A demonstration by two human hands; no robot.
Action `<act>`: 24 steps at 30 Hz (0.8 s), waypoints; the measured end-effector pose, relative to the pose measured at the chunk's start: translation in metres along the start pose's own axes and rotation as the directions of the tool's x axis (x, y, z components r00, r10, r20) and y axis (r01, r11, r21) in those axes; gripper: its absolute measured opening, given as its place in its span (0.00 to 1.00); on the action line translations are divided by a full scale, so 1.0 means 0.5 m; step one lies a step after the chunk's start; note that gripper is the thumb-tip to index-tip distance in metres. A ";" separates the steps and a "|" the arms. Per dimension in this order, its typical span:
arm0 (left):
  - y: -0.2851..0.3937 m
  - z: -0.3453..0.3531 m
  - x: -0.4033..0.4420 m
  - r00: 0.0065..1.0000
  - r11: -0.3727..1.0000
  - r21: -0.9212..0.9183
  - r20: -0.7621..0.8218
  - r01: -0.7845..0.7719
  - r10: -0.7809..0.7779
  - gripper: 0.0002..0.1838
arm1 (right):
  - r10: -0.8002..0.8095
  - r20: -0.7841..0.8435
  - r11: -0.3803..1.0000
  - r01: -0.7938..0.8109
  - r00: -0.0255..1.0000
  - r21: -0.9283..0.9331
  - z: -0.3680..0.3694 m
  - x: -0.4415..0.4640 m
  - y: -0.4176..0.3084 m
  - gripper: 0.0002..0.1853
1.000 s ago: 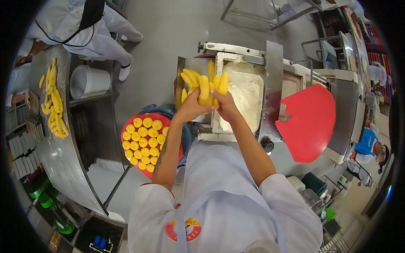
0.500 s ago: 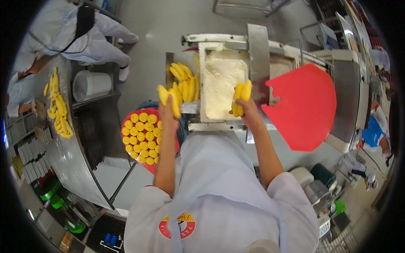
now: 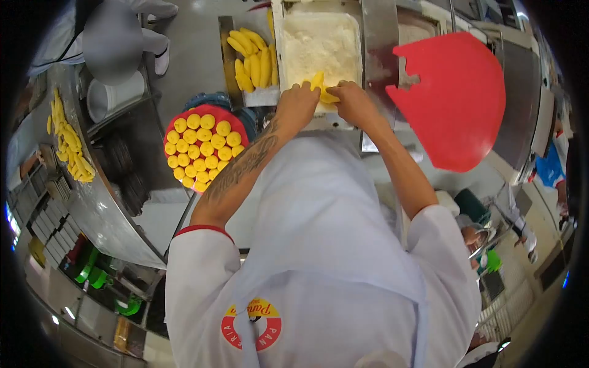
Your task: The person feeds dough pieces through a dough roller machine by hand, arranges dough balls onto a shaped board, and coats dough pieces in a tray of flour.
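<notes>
Both hands meet over the near edge of a tray of pale, crumbly powder point(image 3: 322, 40). My left hand point(image 3: 299, 105) is closed on the left side of some yellow dough sticks point(image 3: 326, 93). From the other side, my right hand point(image 3: 356, 105) grips the same pieces, thumbs and fingers turned inward. My knuckles partly hide the dough, so its full shape does not show. Just left of the tray, several loose yellow dough sticks point(image 3: 254, 58) lie in a metal pan point(image 3: 230, 73).
Left of me, several round yellow dough pieces point(image 3: 205, 149) sit on a red board point(image 3: 240, 129). A large red plastic sheet point(image 3: 457, 101) lies to the right. More yellow sticks point(image 3: 67, 138) rest on a metal table point(image 3: 107, 214); another person point(image 3: 46, 43) stands beyond it.
My two hands, earlier apart with dough sticks in each, have come together over the powder tray. My left hand moved right, away from the pan. The camera view has shifted.
</notes>
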State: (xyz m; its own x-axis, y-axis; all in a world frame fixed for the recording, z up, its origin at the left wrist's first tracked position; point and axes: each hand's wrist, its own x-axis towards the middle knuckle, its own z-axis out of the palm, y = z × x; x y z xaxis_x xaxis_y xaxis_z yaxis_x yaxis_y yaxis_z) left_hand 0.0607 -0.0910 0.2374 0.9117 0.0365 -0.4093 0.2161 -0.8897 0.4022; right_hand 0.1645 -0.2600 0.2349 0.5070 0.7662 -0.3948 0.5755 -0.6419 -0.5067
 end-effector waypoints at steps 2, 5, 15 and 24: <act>0.005 -0.069 0.018 0.995 0.995 -0.093 -0.093 0.039 -0.048 0.22 | -0.044 -0.116 0.998 0.049 0.992 0.044 -0.039 0.035 -0.001 0.20; 0.011 -0.147 0.023 0.843 0.967 -0.248 -0.532 -0.066 -0.079 0.17 | -0.130 -0.376 0.991 0.125 0.917 -0.038 -0.137 0.040 -0.044 0.20; 0.011 0.143 0.111 0.884 0.959 -0.284 -0.447 0.005 -0.137 0.14 | -0.156 -0.022 0.988 0.156 0.988 0.009 0.002 0.060 0.110 0.19; -0.165 -0.067 -0.340 0.683 -0.052 -0.995 -0.016 -0.080 -0.730 0.18 | 0.245 -0.050 0.620 -0.117 0.968 0.776 -0.160 -0.011 -0.038 0.20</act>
State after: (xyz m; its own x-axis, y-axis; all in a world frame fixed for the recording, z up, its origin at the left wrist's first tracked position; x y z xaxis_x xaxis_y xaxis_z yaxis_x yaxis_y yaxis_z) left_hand -0.1004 -0.0087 0.3014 0.4710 0.6818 -0.5598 0.2637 0.4967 0.8269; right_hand 0.2023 -0.2545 0.3081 0.6645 0.5827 -0.4680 -0.2003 -0.4644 -0.8627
